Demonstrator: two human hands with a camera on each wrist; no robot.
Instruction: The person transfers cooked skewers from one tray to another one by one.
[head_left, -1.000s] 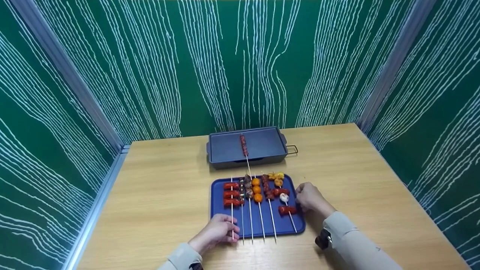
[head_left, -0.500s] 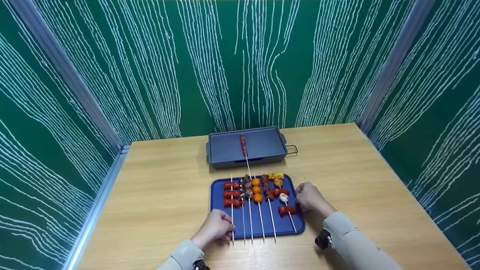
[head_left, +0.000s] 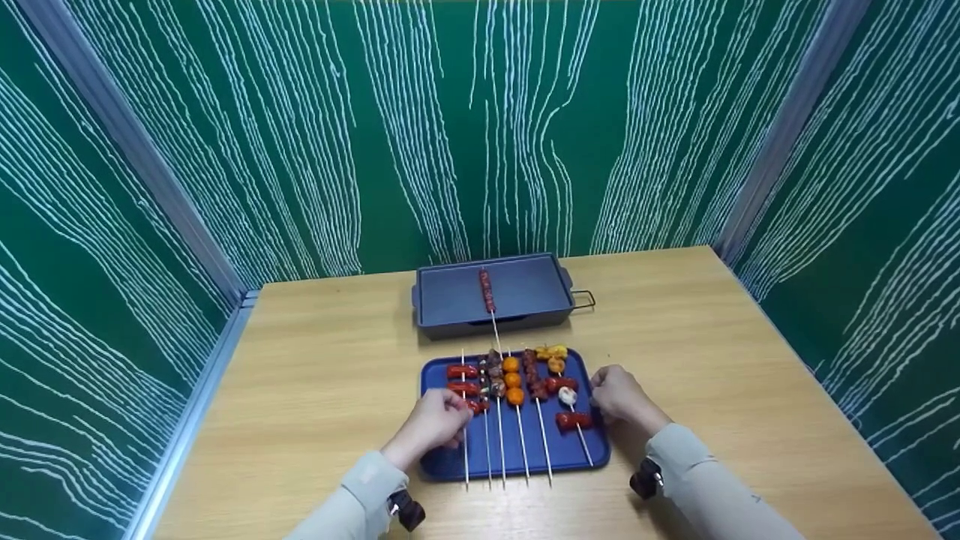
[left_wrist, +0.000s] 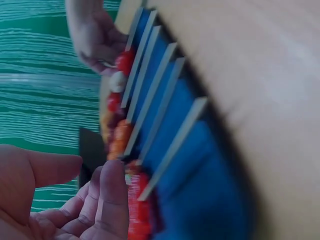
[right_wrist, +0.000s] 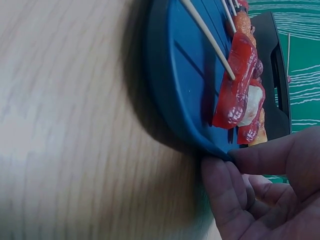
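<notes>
A blue tray [head_left: 566,451] bears several food skewers side by side. My left hand [head_left: 433,418] is over the tray's left part, close to the lowest red sausage piece of the leftmost skewer [head_left: 462,371]. In the left wrist view, thumb and index finger [left_wrist: 114,187] stand apart with nothing between them. My right hand [head_left: 621,394] pinches the tray's right rim between thumb and fingers, as the right wrist view shows. Nearest to it is a mixed skewer [right_wrist: 235,85] with red sausage, a white piece and yellow bits. Orange balls [head_left: 513,379] and dark meat skewers lie mid-tray.
Behind the tray stands a dark grey grill pan [head_left: 532,289] with a wire handle [head_left: 584,299] on its right. One meat skewer [head_left: 487,289] lies on it, its stick reaching toward the tray. The wooden table [head_left: 315,390] meets green patterned walls [head_left: 405,135].
My left hand has let go of the leftmost skewer's stick end and moved up to its sausages. That stick and its neighbour shifted slightly. My right hand stays on the tray rim.
</notes>
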